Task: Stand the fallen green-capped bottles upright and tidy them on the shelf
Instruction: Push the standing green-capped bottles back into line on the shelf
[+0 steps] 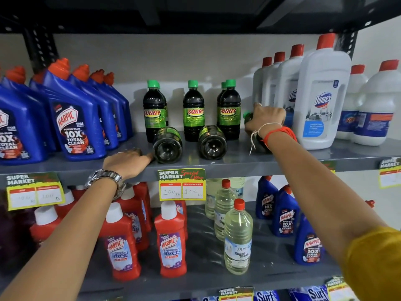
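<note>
Dark green-capped Sunny bottles stand upright on the grey shelf (238, 161): one at left (153, 109), one in the middle (193, 109), one at right (230, 109), with more partly hidden behind. Two bottles lie on their sides with bases facing me, the left fallen bottle (167, 145) and the right fallen bottle (212, 142). My left hand (128, 161) rests on the shelf edge, fingertips touching the left fallen bottle. My right hand (265, 120) is closed around a third fallen bottle (247, 115), of which only the green cap and neck show.
Blue Harpic bottles (71, 127) crowd the shelf's left side. Tall white Domex bottles (323, 98) stand close to the right of my right hand. A price tag (182, 184) hangs on the shelf edge. Red Harpic and clear bottles fill the shelf below.
</note>
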Motion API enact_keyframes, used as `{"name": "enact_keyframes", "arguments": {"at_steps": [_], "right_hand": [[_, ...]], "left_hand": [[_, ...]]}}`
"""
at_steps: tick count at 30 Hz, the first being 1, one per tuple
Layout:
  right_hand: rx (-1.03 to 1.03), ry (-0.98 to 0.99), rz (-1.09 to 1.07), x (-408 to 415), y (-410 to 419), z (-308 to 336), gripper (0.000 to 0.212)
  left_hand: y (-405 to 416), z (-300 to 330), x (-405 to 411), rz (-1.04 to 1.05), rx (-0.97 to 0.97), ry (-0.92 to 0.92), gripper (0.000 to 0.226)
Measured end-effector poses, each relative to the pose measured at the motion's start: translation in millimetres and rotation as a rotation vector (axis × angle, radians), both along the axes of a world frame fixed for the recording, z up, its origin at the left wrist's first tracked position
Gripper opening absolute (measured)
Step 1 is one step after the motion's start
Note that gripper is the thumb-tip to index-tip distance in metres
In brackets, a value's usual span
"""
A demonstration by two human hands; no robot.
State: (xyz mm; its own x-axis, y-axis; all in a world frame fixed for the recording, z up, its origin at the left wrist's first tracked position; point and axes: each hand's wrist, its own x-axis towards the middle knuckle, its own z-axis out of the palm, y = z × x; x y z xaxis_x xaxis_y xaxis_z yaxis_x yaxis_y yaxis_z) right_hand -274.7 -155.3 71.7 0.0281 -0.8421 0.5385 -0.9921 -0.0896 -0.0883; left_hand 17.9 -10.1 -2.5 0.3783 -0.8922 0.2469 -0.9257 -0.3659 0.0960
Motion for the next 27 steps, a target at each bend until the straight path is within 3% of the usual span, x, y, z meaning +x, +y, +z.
{"name": "enact_keyframes", "arguments": {"at_steps": [6,10,18,22,27], "right_hand": [[-0.232,-0.436,0.202,-4,16,23,0.07],[-0.362,-0.64,0.412,-1,32,20,0.076],[-0.388,-0.671,0.449,5,31,-32,0.08],[-0.387,-0.694,0.452,3,30,-37,0.083],[-0.314,-0.699,0.355,1,34,-38,0.111]], "left_hand": [[-3,-3,2,0.002,-0.02,-0.036,0.062],[-2,-3,2,-0.004,-0.028,-0.032,0.072],[-4,-6,10,-0.08,0.033,-0.148,0.076],[-5,-6,13,-0.099,0.062,-0.187,0.065],[-4,-5,11,-0.085,0.059,-0.153,0.068]]}}
